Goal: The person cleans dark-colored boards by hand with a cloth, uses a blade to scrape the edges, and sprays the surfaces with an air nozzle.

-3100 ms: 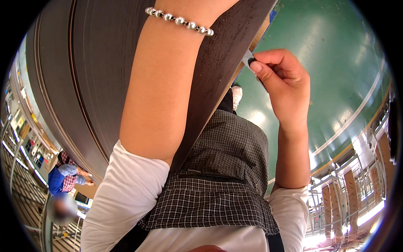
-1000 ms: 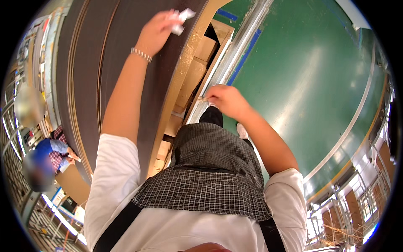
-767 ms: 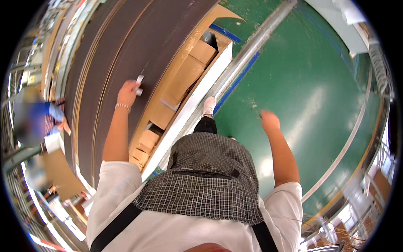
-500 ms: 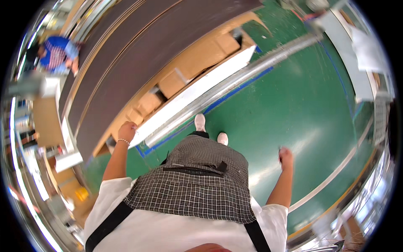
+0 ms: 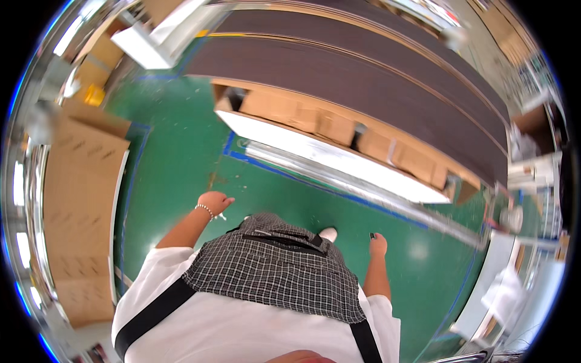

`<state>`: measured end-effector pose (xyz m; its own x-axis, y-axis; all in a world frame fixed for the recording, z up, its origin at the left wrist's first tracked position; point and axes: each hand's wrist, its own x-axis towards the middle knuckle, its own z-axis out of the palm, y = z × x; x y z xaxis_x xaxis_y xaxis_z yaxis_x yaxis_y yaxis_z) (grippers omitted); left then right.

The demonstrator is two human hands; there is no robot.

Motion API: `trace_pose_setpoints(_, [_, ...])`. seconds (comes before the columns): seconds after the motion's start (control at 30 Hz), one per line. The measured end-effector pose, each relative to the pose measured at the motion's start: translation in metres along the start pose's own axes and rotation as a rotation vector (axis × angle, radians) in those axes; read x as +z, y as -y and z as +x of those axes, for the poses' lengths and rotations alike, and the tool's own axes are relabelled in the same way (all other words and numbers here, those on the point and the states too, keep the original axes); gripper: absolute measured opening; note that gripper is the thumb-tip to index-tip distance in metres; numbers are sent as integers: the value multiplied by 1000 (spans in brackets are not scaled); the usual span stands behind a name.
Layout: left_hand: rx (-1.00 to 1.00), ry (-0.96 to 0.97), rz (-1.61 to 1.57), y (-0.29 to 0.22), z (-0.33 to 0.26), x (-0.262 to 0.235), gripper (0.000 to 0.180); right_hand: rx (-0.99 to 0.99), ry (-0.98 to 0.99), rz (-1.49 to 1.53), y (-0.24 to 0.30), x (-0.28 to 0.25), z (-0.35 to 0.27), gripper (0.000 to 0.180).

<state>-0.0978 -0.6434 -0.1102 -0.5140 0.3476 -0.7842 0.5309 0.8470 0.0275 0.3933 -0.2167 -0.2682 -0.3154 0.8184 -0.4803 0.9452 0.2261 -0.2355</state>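
Observation:
My left hand (image 5: 215,203), a beaded bracelet (image 5: 204,210) on its wrist, is held out over the green floor with its fingers curled. A small white bit (image 5: 222,216) shows below the fingers, too small to name. My right hand (image 5: 379,245) hangs on the other side, closed around a small dark object (image 5: 372,236) whose kind cannot be made out. Between the hands is the black-and-white checked apron (image 5: 278,272) I wear. One white shoe (image 5: 328,234) shows past its edge. Neither hand touches the long brown-topped table ahead.
Ahead stands the long table (image 5: 339,75), with cardboard boxes (image 5: 336,128) on a shelf under its top. A metal rail (image 5: 363,196) and blue floor tape (image 5: 290,175) run along its foot. Cardboard sheets (image 5: 82,212) stand at the left, a pale bench (image 5: 490,284) at the right.
My view has turned left, so the table now lies across in front of me. Cardboard sheets have come into view at the left. A person seen at the far left is out of sight.

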Motion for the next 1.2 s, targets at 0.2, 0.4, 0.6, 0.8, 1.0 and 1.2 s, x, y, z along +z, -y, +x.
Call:
trace_pose_setpoints(0.2, [-252,-189,-349,118,-8,113,29,-372,314,-118,218,94,58,27])
trace_pose_setpoints(0.4, [-212,-462,-626,174,-16,93,23,-803,431,198,496,117,-1,16])
trace_pose_setpoints(0.6, [122,-807,-770,188,23,-15,18,-758,876,827,669,67,-58,8])
trace_pose_setpoints(0.8, [149,-521,-1203,226,30,-181,35,-661,1166,1327,841,12,-82,6])
trace_pose_setpoints(1.0, [330,-768,-1305,282,61,-271,36,-677,1310,1217,977,30,-82,7])
trace_pose_setpoints(1.2, [163,-875,-1294,344,105,-323,37,-882,1451,971,1106,67,-91,7])
